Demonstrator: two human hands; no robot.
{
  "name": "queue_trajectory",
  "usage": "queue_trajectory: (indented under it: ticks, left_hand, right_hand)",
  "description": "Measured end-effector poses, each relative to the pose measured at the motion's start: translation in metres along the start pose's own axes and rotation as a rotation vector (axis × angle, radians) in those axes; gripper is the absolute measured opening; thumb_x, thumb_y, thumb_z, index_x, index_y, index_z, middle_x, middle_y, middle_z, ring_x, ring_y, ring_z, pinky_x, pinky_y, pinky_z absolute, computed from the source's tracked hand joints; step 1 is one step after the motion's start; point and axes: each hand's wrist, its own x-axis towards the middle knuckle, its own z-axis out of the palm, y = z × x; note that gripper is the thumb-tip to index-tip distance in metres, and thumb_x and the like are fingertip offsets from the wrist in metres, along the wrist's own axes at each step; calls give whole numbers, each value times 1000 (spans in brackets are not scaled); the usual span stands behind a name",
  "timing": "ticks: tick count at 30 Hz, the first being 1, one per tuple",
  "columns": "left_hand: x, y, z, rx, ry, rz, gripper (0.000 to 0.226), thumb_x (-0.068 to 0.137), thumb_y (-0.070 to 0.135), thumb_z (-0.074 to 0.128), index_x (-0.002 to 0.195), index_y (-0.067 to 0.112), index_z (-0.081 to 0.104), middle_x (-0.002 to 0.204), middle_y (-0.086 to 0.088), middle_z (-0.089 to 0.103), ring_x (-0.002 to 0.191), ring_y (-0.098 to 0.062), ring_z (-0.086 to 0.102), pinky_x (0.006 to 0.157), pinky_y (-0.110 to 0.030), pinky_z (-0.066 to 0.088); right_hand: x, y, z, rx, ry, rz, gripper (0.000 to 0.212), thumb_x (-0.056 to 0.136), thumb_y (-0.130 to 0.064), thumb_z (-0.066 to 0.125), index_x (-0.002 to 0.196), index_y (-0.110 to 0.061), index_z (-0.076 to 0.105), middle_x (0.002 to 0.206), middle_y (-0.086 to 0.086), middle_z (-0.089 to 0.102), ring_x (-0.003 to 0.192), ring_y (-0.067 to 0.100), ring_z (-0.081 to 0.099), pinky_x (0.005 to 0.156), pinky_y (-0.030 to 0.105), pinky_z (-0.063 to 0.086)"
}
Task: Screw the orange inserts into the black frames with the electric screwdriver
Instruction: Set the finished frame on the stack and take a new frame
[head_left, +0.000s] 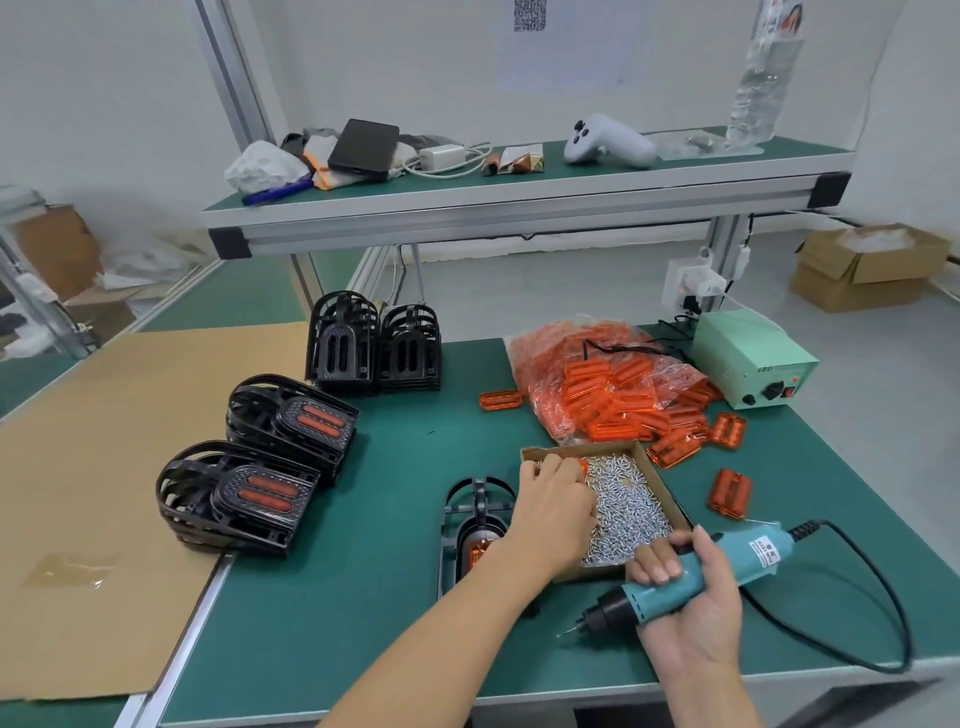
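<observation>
While the left hand (553, 506) reaches across into the cardboard tray of screws (631, 501), its fingers bent down among them as if picking one out, whether it has one pinched yet cannot be told. The right hand (691, 597) is wrapped around the teal electric screwdriver (685, 582), which lies nearly level, its bit pointing left and toward the person, its cord looping off to the right.

The black frame (475, 525) being worked on lies flat on the green bench mat (395, 571), just left of the tray and partly under the left forearm, with an orange insert (482, 545) already seated in it. Its long axis runs away from the person. It lies left of the screwdriver bit, so the tool likely has to swing left and tip upright over the insert, while the left hand, being nearer, only needs to draw back a little to set a screw.

Two stacks of finished frames (265, 467) sit further left, empty frames (374, 343) behind, and a bag of loose orange inserts (608, 384) beyond the tray.
</observation>
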Motion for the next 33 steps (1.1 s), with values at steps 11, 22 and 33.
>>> queue_trajectory:
  ticks: [11,22,33]
  left_hand:
    - [-6,7,1,163,-58,14,15,94,15,62,103,14,73,118,-8,59,117,-29,44,105,-51,29]
    - [-13,12,-13,4,-159,-21,20,97,38,67,96,19,75,112,-5,65,114,-29,47,102,-51,28]
    - [-43,-3,-11,-572,61,-197,12,98,27,61,90,34,60,95,17,63,92,-4,54,98,-35,38]
  right_hand:
    - [0,0,2,6,8,-3,28,100,-28,57,74,-21,60,60,-6,36,51,8,39,48,21,42]
    - [-3,0,8,15,35,-3,34,102,-28,54,70,-20,61,59,-7,36,51,7,39,48,20,42]
    - [2,-2,10,61,64,-13,30,100,-31,56,72,-22,58,61,-9,36,52,5,38,50,18,40]
